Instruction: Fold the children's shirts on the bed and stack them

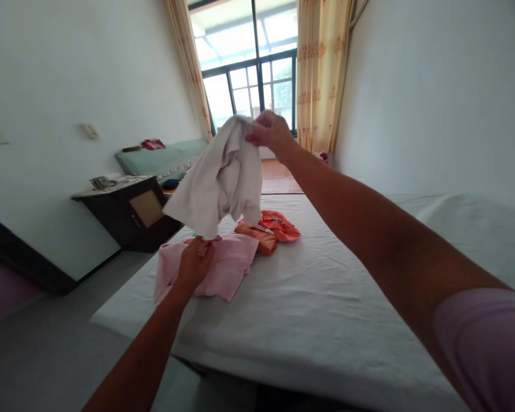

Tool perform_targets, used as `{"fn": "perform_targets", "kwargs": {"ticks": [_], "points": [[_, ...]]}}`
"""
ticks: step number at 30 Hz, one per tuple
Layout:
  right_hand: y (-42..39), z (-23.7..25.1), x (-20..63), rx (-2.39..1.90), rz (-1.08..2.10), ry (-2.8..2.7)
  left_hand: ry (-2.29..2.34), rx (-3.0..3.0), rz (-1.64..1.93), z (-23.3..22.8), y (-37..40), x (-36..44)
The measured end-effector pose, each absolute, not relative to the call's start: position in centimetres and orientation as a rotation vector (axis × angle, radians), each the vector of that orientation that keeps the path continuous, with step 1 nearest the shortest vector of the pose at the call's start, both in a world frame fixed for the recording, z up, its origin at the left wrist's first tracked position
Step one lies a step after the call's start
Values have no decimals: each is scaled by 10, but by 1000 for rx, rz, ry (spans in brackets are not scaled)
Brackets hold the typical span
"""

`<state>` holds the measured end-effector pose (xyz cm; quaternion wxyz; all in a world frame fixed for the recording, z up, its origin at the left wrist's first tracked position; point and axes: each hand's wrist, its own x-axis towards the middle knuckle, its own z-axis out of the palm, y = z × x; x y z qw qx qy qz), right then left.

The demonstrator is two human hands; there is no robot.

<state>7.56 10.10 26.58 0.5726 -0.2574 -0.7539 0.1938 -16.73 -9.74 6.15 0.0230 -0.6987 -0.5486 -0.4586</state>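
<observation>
A creamy white garment point(223, 171) hangs in the air above the bed, bunched and draped in folds; its exact kind does not show. High up, my right hand point(271, 134) pinches its top corner. Down at its lower hem, my left hand point(196, 262) is closed on the edge of the cloth. Beneath and around the left hand lies a pink garment point(229, 257), loosely laid on the bed. Just right of that are a folded orange-brown cloth point(261, 241) and a crumpled coral-orange garment point(285, 228).
The bed point(326, 309) has a pale sheet, with rumpled fabric at its right side. A dark cabinet point(124, 214) with small items on top stands at the left. Behind are a green-covered headboard-like piece point(154, 161), a window point(249, 86) and yellow curtains point(320, 74).
</observation>
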Motion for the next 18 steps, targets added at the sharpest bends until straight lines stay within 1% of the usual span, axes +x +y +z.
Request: {"fn": "perform_targets", "kwargs": {"ticks": [2, 4, 7, 10, 13, 15, 18], "points": [[97, 236, 87, -805, 500, -1831, -1840, -2054, -1454, 60, -101, -173], [91, 198, 103, -1101, 563, -2039, -1927, -1957, -1475, 59, -105, -180], [79, 144, 128, -1432, 623, -2308, -1868, -1882, -1420, 59, -110, -185], [65, 107, 140, -1437, 600, -2310, -1673, -1995, -1198, 55, -114, -173], [51, 84, 137, -1376, 591, -2298, -1586, -2251, -780, 43, -116, -147], [47, 76, 132, -1334, 571, -2279, -1635, -2332, -549, 33, -114, -135], [57, 85, 126, -1276, 510, -2231, -1780, -2326, -416, 25, -103, -134]]}}
